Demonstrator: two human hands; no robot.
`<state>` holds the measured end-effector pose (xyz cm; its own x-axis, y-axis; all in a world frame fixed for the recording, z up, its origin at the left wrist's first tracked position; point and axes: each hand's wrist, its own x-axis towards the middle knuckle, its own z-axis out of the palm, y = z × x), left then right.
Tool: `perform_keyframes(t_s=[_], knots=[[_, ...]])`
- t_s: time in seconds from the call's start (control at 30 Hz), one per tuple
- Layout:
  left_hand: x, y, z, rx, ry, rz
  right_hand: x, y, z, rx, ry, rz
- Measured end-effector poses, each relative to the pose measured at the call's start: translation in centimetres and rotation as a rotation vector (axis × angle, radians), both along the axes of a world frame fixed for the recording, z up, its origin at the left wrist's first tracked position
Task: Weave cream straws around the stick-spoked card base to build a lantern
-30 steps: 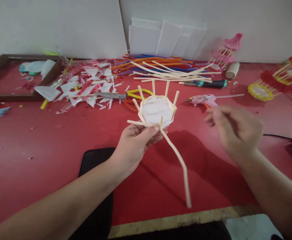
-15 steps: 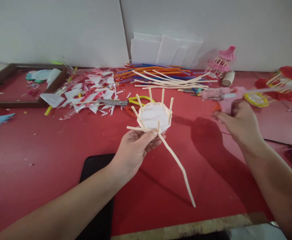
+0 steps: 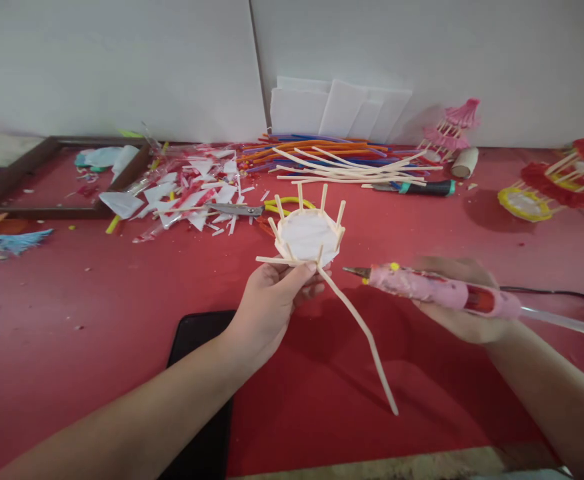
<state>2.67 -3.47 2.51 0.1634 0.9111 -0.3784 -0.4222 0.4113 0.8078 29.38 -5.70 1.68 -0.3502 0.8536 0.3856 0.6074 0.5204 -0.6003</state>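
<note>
My left hand (image 3: 277, 297) pinches the near edge of a small round craft base (image 3: 308, 235), white inside with a cream rim and several short upright sticks around it. From under my left thumb a long cream pipe cleaner (image 3: 357, 317) hangs down to the right, bent partway. In my right hand (image 3: 452, 320) is a pink-wrapped glue gun (image 3: 412, 285), its metal nozzle pointing left toward the base but apart from it. A clear glue stick (image 3: 565, 323) sticks out of the gun's back end.
Behind the base lie scissors (image 3: 237, 209) with yellow handles, white and red scraps (image 3: 192, 183), and coloured pipe cleaners (image 3: 317, 155). A dark-handled tool (image 3: 427, 188) lies near them. Finished-looking red (image 3: 562, 183) and pink (image 3: 452, 127) models stand right. A black phone (image 3: 202, 387) lies under my left forearm.
My right hand has brought the glue gun down and nearer, its nozzle now beside the base. The left hand holds the base much as before. The view has shifted slightly.
</note>
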Motion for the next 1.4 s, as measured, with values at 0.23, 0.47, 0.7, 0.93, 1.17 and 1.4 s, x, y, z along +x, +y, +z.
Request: perform_keyframes(t_s=[0.23,0.47,0.7,0.93,1.17,1.4], knots=[[-0.1,-0.2,0.0,0.031,0.053,-0.063,-2.2,-0.1,0.5,0.122,-0.004,-0.011],[-0.1,-0.3,0.0,0.054,0.071,-0.062,-2.0,-0.3,-0.2,0.066,-0.027,-0.06],[-0.1,-0.3,0.0,0.05,0.093,-0.065,-1.7,-0.2,-0.2,-0.005,-0.014,-0.016],[0.0,-0.3,0.1,0.033,0.096,-0.06,-1.5,-0.1,-0.2,-0.031,-0.003,-0.005],[0.0,-0.3,0.1,0.032,0.097,-0.064,-1.6,0.0,0.1,-0.022,-0.002,-0.007],[0.0,-0.3,0.0,0.026,0.073,-0.062,-1.6,0.0,0.0,-0.021,-0.007,-0.005]])
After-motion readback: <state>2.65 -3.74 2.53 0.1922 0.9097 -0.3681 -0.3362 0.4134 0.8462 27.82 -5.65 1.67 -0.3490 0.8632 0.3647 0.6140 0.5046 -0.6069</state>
